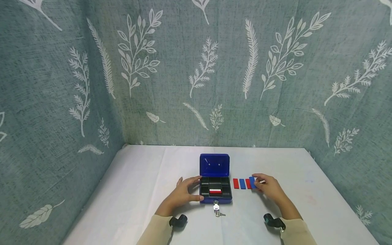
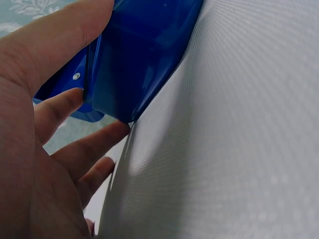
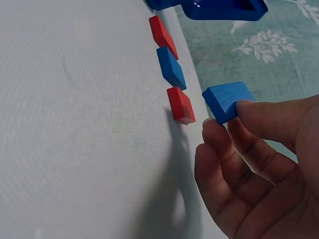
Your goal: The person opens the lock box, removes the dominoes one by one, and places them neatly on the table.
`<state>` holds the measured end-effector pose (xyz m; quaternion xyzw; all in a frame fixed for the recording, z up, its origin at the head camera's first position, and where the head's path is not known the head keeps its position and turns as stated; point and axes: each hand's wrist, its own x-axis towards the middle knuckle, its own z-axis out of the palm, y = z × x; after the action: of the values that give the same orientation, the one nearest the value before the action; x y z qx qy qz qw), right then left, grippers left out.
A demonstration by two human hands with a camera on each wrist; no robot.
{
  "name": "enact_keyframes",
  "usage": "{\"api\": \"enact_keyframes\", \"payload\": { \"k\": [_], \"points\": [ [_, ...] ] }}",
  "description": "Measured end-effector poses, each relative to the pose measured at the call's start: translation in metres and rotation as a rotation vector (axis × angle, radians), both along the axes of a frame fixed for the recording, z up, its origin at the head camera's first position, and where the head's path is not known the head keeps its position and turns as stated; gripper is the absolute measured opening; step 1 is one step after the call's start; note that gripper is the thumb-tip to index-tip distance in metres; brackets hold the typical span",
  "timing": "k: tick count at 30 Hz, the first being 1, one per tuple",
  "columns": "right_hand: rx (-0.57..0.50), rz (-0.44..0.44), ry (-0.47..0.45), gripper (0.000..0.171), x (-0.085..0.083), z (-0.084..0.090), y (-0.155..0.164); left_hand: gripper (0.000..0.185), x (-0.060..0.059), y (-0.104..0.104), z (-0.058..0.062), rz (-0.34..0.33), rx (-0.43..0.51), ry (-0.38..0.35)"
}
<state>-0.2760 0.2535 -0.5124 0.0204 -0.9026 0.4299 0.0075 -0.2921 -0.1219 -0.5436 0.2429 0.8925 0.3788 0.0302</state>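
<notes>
— Starting with the biggest thing: what sits on the table [image 1: 147,177]?

— A blue box [image 1: 215,177] at the middle, lid [image 1: 214,165] standing upright at the back. Its black tray [image 1: 204,189] has compartments, and a red-and-white piece [image 1: 215,192] lies in the front middle one. A key [image 1: 216,208] hangs from the lock at the front wall.

— And beside it?

— Just right of the box, a row of flat blocks lies on the cloth: a red block [image 1: 235,183], a blue block [image 1: 242,183], then a second red block [image 1: 248,183], each close to the next but apart. The wrist view shows them thin and rectangular.

— Anything being held?

— Yes, a lifted block [image 3: 227,101], blue, at the right end of the row and clear of the cloth.

— How is the right hand [image 1: 271,189] posed?

— Palm down, forearm running back toward the body. Thumb and forefinger pinch the lifted block at one edge; the other fingers [image 3: 219,164] curl loosely below, touching nothing.

— The left hand [image 1: 182,194]?

— It rests against the box's left side, fingers spread and fairly straight. The thumb lies along the front corner, the fingertips [image 2: 107,137] touch the left wall near its base.
</notes>
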Motion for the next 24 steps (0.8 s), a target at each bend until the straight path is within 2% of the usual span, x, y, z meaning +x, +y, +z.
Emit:
{"api": "enact_keyframes", "payload": {
  "k": [13, 24],
  "points": [
    [0.089, -0.056, -0.045, 0.035, -0.0028, -0.0026, 0.0039, 0.088, -0.0011, 0.0001, -0.0008, -0.003, 0.002, 0.007],
    [0.160, -0.070, -0.029, 0.034, -0.0059, -0.0068, 0.0094, 0.088, -0.0016, 0.0005, -0.0014, 0.004, 0.009, -0.003]
  ]
}}
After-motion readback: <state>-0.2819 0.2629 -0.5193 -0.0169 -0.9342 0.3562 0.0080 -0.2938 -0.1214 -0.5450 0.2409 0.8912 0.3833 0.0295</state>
